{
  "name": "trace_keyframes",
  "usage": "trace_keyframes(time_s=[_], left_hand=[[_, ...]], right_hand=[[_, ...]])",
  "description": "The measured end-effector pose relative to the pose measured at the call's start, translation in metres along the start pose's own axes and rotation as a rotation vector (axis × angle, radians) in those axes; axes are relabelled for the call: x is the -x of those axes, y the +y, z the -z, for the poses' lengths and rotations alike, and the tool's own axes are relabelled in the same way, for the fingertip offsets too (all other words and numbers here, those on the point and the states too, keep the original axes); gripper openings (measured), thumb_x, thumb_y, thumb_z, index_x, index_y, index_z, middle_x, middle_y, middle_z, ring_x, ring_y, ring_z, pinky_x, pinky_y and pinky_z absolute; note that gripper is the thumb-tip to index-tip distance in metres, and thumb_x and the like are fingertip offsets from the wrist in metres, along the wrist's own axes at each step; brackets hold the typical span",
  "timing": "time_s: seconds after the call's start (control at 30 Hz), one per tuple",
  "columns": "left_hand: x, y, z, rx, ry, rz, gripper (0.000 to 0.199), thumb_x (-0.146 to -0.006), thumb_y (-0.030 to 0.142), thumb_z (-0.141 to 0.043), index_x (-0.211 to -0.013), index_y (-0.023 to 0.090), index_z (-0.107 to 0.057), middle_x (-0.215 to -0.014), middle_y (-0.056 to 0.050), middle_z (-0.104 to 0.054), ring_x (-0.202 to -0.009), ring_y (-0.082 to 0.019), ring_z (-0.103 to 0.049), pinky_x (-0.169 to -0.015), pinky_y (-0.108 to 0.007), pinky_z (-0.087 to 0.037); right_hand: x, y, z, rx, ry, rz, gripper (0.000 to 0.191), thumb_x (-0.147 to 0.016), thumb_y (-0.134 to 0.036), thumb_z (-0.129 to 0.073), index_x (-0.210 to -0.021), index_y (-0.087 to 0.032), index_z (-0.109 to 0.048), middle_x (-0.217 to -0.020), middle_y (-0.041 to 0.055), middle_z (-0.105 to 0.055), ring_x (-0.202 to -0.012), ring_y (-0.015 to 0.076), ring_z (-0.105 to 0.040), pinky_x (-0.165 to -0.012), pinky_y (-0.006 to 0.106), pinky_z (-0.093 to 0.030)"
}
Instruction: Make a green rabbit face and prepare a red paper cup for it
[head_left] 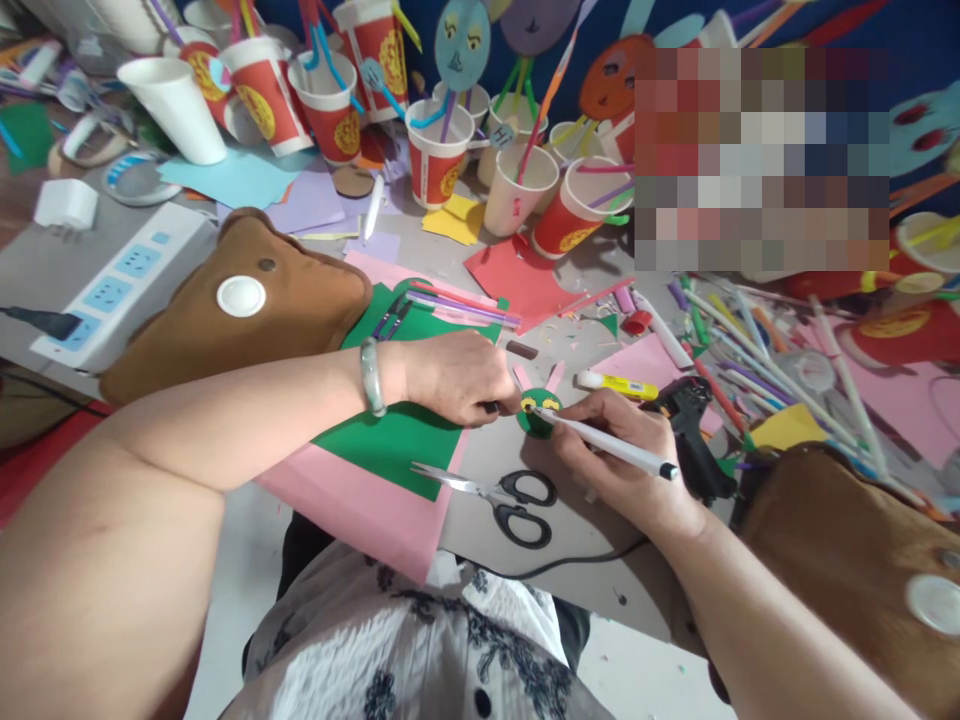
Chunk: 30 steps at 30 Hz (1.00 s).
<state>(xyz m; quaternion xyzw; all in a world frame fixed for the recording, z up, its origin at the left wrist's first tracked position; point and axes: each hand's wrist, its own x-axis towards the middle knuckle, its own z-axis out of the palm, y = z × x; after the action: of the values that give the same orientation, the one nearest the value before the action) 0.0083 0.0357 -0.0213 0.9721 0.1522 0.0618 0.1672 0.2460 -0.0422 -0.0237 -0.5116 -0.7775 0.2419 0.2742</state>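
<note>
My right hand [619, 440] is closed around a white marker pen [611, 445] with a black end. Its tip touches or hovers just over a small green paper face [536, 418] with pink ears and yellow eyes, lying on the table. Beside the face's left edge, my left hand [469, 380] is closed, and a small black piece [491, 407] shows at its fingers; its full shape is hidden. Under that hand lie green paper [397, 440] and pink paper [390, 520]. Black-handled scissors [517, 490] lie spread slightly apart, nearest my body.
A black glue gun [694, 435] and yellow glue stick [626, 386] lie beside my right hand. Paper cups [439, 150] with paper faces line the back. Brown cushion-like pieces [300, 290] flank me. A power strip [127, 280] sits left; pipe cleaners [787, 360] are heaped right.
</note>
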Motion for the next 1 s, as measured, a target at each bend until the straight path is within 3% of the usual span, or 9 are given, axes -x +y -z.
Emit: trace_keyframes(time_s=[0.63,0.7,0.87,1.0], left_hand=[[-0.001,0.003,0.004,-0.017,-0.028,0.013,0.017,-0.084,0.018,-0.061,-0.089,0.023,-0.076,-0.072,-0.003,-0.072,-0.058,-0.016,-0.058,-0.052,-0.032,-0.025],[0.000,0.002,0.004,0.005,-0.023,0.007,0.017,-0.084,0.017,-0.061,-0.089,0.024,-0.076,-0.074,-0.003,-0.072,-0.060,-0.016,-0.059,-0.053,-0.031,-0.027],[0.001,0.001,0.003,0.033,-0.028,0.005,0.018,-0.083,0.015,-0.059,-0.088,0.024,-0.074,-0.075,-0.002,-0.073,-0.066,-0.016,-0.061,-0.057,-0.031,-0.031],[0.001,0.000,0.003,0.040,-0.031,0.010,0.017,-0.083,0.014,-0.059,-0.085,0.024,-0.073,-0.073,-0.002,-0.071,-0.065,-0.016,-0.060,-0.057,-0.030,-0.030]], right_hand=[[-0.001,-0.002,0.002,0.004,-0.019,0.017,0.008,-0.081,-0.027,-0.066,-0.075,-0.024,-0.062,-0.060,-0.0016,-0.066,-0.049,0.0135,-0.060,-0.049,0.026,-0.046],[0.001,-0.002,0.004,0.026,0.033,0.001,0.008,-0.081,-0.030,-0.065,-0.077,-0.024,-0.063,-0.060,-0.0017,-0.066,-0.049,0.0145,-0.060,-0.051,0.027,-0.047],[0.000,0.002,0.010,0.126,0.315,-0.107,0.005,-0.075,-0.030,-0.063,-0.074,-0.025,-0.061,-0.062,-0.0006,-0.067,-0.049,0.0172,-0.060,-0.050,0.030,-0.046],[-0.005,0.000,0.014,0.119,0.367,-0.175,0.004,-0.070,-0.027,-0.060,-0.069,-0.026,-0.056,-0.059,-0.0001,-0.064,-0.049,0.0185,-0.058,-0.048,0.030,-0.045]])
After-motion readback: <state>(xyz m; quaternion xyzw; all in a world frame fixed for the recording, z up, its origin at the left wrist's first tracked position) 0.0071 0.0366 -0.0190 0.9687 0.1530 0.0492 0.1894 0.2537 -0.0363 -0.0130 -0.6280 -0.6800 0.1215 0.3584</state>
